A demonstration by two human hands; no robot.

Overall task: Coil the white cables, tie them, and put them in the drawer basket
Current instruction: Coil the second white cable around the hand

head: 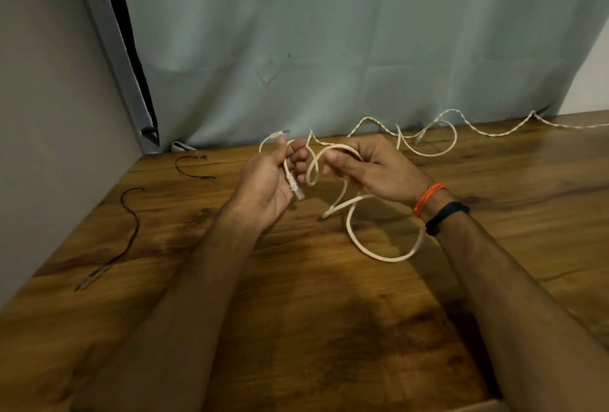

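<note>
1. While both forearms reached in from the near edge, the left hand (267, 177) and the right hand (365, 164) met above the middle of the wooden table (296, 312), a little toward its far side.
2. The left hand had its fingers curled round a white cable (384, 255) close to one end, with a clear connector (299, 194) hanging just below the palm.
3. A second plug end (278, 134) stuck out to the far left, above the left fingers; whether it belonged to the same cable could not be told.
4. The right hand pinched a small loop (313, 171) of that cable between thumb and curled fingers.
5. From the right hand the cable dropped to the tabletop and lay in one wide loop just near of the right wrist.
6. That wrist wore an orange thread band (428, 198) and a dark band (446, 217).
7. More white cable (428, 153) lay loose along the far edge, looping behind the right hand and trailing away to the right.
8. Two thin black ties (131, 223) lay on the left part of the table, well apart from the hands, the smaller one farther back.
9. A pale grey curtain (329, 32) hung behind the table's far edge.
</note>
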